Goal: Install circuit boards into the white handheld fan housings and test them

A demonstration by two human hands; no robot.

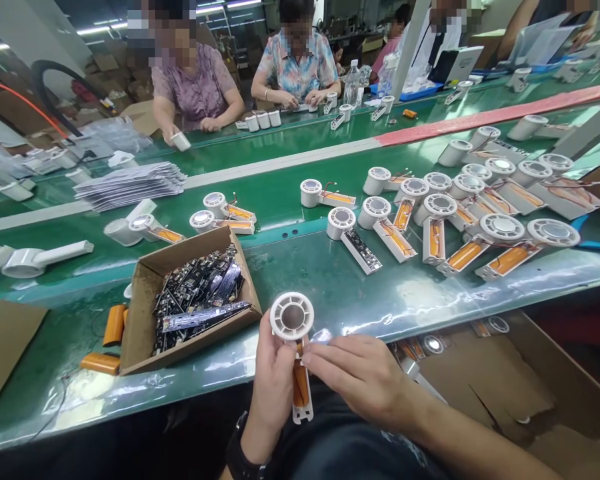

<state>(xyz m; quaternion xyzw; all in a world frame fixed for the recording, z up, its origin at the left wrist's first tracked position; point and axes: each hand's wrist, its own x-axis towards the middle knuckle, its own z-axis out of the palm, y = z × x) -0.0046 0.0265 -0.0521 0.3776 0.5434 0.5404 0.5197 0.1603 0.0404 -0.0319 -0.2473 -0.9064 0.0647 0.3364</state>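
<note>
My left hand [275, 380] is wrapped round a white fan housing [292, 317] whose open handle holds an orange battery [300, 390]. The round fan head points up, just off the near edge of the green bench. My right hand [360, 373] rests against the handle from the right, its fingertips pinched at the top of the battery. A cardboard box of black circuit boards [195, 300] sits just left of my hands. Loose orange batteries [114, 325] lie to the left of the box.
Many open fan housings [500, 243] with orange batteries lie on the green conveyor [280, 200] at right. A brown carton [505, 380] sits below the bench at right. Other people sit across the belt. A stack of plastic bags [130, 183] lies at back left.
</note>
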